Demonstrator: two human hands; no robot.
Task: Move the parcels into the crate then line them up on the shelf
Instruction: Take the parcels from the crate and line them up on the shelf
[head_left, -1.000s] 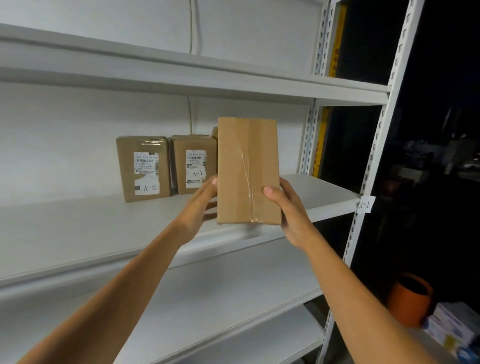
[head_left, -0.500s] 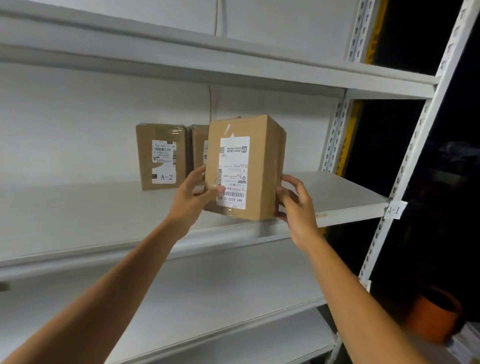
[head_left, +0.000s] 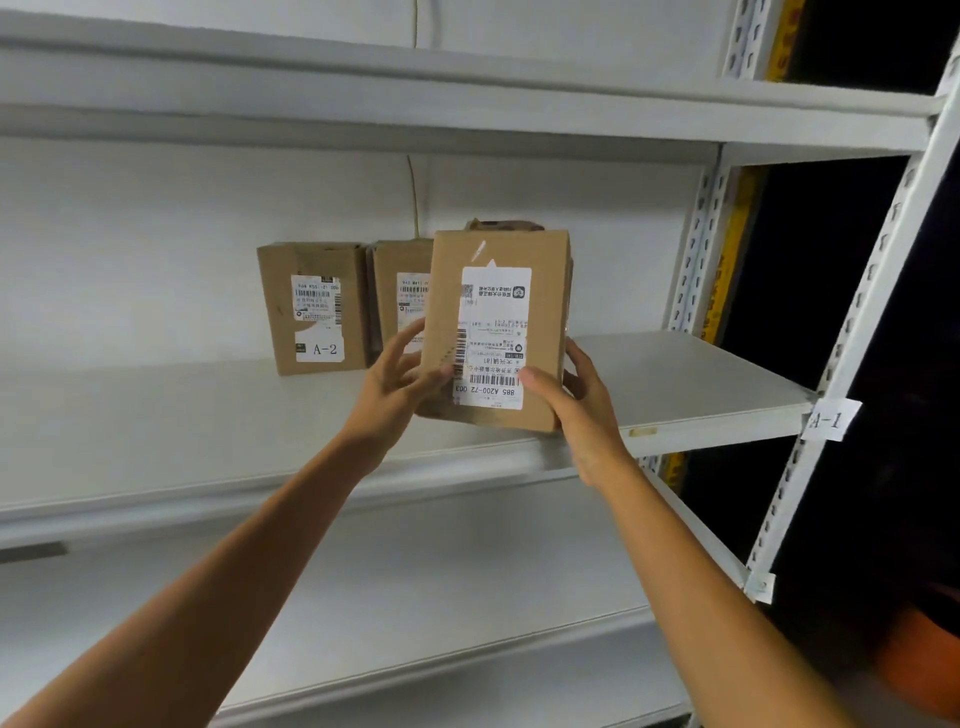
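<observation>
My left hand (head_left: 400, 389) and right hand (head_left: 576, 405) clamp the parcel (head_left: 496, 332) by its lower sides, just above the shelf (head_left: 675, 374) front edge; I should square it upright, label outward; then set it back in line with the A-2 parcel (head_left: 314, 306), faces flush.

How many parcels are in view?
3 clearly: the A-2 parcel standing on the shelf, a second parcel half hidden beside it, and the front parcel between left hand and right hand. A brown edge behind may be a fourth.

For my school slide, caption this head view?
Left hand and right hand hold a labelled parcel at the white shelf.
</observation>
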